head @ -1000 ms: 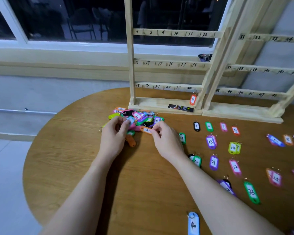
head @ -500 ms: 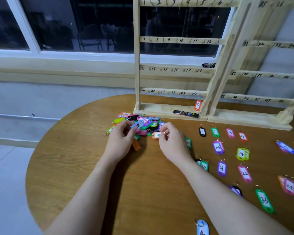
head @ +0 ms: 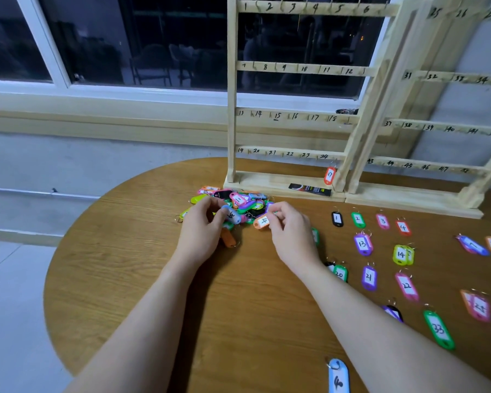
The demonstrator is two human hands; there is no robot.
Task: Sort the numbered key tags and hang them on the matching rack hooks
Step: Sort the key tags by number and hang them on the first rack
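Both hands had just lifted a tag each from the heap: left hand [head: 201,231] pinched a blue tag [head: 232,216], right hand [head: 291,234] gripped an orange "4" tag [head: 262,221] by its ring. Sorting went on; beyond both hands, the pile [head: 236,201] looked jumbled, while the rack [head: 292,114] held one tag.

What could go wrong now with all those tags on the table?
1. The right hand pinches an orange tag marked 4, yet a red tag marked 4 already lies in the sorted row; the two might get confused.
2. The white tag marked 40 lies near the table's front edge beside the right forearm; a nudge could perhaps knock it off.
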